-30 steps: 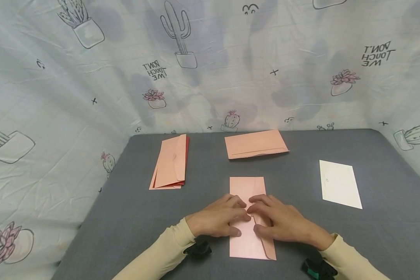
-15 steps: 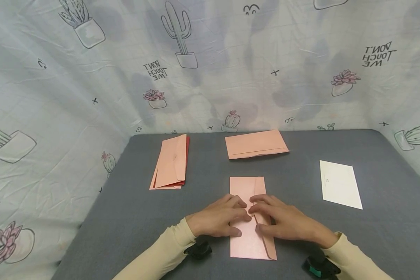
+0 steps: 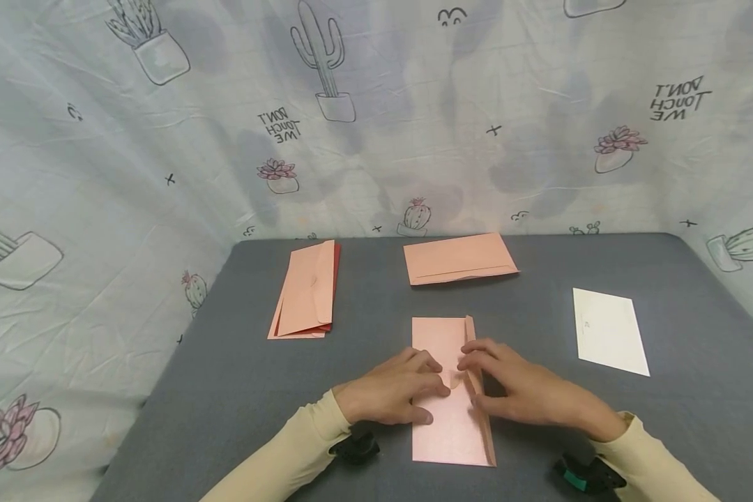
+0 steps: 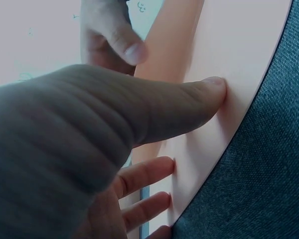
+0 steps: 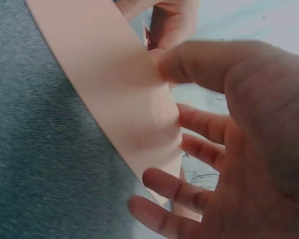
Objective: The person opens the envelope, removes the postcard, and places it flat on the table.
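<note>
A pink envelope lies lengthwise on the dark grey cloth in the head view, its long flap standing up along the right side. My left hand rests on the envelope's left half. In the left wrist view its thumb and fingertips touch the paper, spread apart. From the right, my right hand reaches over the flap with loosely bent fingers, tips at the free edge. The right wrist view shows its index and middle fingertips hidden behind the flap, with the thumb at the edge.
A stack of pink and red envelopes lies at the back left. Another pink envelope lies crosswise at the back middle. On the right is a white card. A cactus-print curtain hangs behind the table.
The right hand has moved a little to the right and raised the flap from lying nearly flat to standing up. The left hand has stayed in place.
</note>
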Available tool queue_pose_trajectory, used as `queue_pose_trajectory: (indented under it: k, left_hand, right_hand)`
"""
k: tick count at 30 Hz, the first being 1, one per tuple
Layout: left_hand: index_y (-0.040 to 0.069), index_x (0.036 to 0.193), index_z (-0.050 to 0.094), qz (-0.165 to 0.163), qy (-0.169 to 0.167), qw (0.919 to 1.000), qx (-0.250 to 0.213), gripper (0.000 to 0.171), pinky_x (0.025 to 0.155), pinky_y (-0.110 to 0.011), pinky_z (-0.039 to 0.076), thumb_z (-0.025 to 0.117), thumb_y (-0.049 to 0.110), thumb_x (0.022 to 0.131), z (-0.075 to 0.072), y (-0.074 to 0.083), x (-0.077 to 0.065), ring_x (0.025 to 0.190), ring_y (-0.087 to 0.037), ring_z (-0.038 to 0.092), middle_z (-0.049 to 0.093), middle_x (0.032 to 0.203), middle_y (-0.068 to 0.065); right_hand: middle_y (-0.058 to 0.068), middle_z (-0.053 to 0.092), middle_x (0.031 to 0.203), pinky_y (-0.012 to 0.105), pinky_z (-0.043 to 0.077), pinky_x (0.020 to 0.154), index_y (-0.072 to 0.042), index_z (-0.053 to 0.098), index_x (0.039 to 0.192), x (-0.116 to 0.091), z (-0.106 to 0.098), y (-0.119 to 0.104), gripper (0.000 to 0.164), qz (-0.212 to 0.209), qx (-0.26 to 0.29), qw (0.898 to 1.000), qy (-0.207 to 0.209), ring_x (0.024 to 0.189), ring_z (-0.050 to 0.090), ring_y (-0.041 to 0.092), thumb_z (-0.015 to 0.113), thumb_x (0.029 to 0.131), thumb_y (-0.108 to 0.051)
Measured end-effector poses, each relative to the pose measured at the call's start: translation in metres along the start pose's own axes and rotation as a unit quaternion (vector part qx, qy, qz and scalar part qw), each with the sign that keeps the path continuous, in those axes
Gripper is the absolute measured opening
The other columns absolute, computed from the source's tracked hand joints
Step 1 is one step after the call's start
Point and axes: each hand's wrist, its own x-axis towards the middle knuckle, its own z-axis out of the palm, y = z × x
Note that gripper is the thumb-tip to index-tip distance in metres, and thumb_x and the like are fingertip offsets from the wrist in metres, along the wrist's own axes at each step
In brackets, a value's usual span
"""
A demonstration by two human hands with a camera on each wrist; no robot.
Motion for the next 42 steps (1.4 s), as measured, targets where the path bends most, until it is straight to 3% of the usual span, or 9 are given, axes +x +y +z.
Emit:
queue_pose_trajectory:
  k: [7, 12, 15, 19, 24, 33, 42]
  left_hand:
    - [0.028, 0.128, 0.068, -0.01, -0.004, 0.9998, -0.016, 0.038, 0.097, -0.02, 0.041, 0.075, 0.032, 0.091, -0.002, 0.0, -0.001, 0.123, -0.012, 0.046, 0.055, 0.137, 0.004]
    - [0.028, 0.127, 0.068, -0.008, -0.003, 0.9998, -0.016, 0.037, 0.097, -0.019, 0.04, 0.074, 0.031, 0.091, -0.002, 0.001, -0.002, 0.123, -0.012, 0.046, 0.055, 0.135, 0.005]
    - [0.028, 0.127, 0.069, -0.009, -0.002, 0.9998, -0.018, 0.037, 0.097, -0.019, 0.04, 0.074, 0.03, 0.091, -0.003, 0.001, -0.002, 0.123, -0.012, 0.046, 0.055, 0.135, 0.005]
    - [0.028, 0.127, 0.069, -0.007, -0.001, 0.9999, -0.015, 0.037, 0.097, -0.02, 0.041, 0.074, 0.031, 0.091, -0.004, 0.001, -0.002, 0.123, -0.012, 0.047, 0.055, 0.135, 0.005]
    - [0.028, 0.127, 0.068, -0.008, -0.005, 0.9999, -0.009, 0.037, 0.099, -0.021, 0.041, 0.075, 0.032, 0.091, -0.003, 0.002, -0.002, 0.124, -0.012, 0.047, 0.055, 0.136, 0.005]
    - [0.03, 0.127, 0.068, -0.022, -0.005, 0.9997, -0.011, 0.036, 0.1, -0.021, 0.041, 0.075, 0.033, 0.091, -0.004, 0.001, -0.002, 0.125, -0.012, 0.046, 0.054, 0.137, 0.006]
    - [0.029, 0.126, 0.068, -0.018, -0.005, 0.9997, -0.013, 0.036, 0.1, -0.02, 0.041, 0.075, 0.032, 0.091, -0.003, 0.005, -0.002, 0.124, -0.012, 0.046, 0.054, 0.138, 0.005]
  right_hand:
    - [-0.01, 0.06, 0.092, 0.036, 0.043, 0.075, -0.021, 0.069, 0.094, 0.005, -0.008, 0.006, 0.009, 0.075, -0.081, 0.989, 0.095, 0.089, 0.052, 0.014, 0.072, 0.089, -0.015]
    - [-0.009, 0.058, 0.088, 0.044, 0.037, 0.08, -0.022, 0.068, 0.093, 0.003, 0.0, 0.011, 0.008, 0.136, -0.145, 0.978, 0.065, 0.09, 0.051, 0.018, 0.073, 0.088, -0.018]
    - [-0.006, 0.058, 0.092, 0.048, 0.038, 0.084, -0.022, 0.066, 0.094, 0.002, 0.009, 0.011, 0.01, 0.129, -0.193, 0.971, 0.062, 0.093, 0.053, 0.021, 0.073, 0.089, -0.021]
    - [-0.004, 0.058, 0.098, 0.043, 0.04, 0.081, -0.021, 0.065, 0.102, 0.002, 0.018, 0.008, 0.014, 0.091, -0.225, 0.967, 0.075, 0.094, 0.052, 0.021, 0.073, 0.09, -0.021]
    - [-0.002, 0.057, 0.105, 0.041, 0.039, 0.082, -0.019, 0.066, 0.113, 0.001, 0.021, 0.003, 0.03, 0.093, -0.212, 0.971, 0.064, 0.098, 0.05, 0.022, 0.077, 0.087, -0.029]
    - [0.0, 0.059, 0.11, 0.045, 0.043, 0.084, -0.017, 0.065, 0.118, 0.002, 0.014, 0.002, 0.045, 0.095, -0.222, 0.969, 0.048, 0.104, 0.053, 0.023, 0.08, 0.082, -0.041]
    - [-0.001, 0.061, 0.112, 0.046, 0.044, 0.088, -0.015, 0.069, 0.118, -0.004, 0.012, -0.004, 0.047, 0.093, -0.231, 0.968, 0.029, 0.105, 0.055, 0.022, 0.08, 0.083, -0.044]
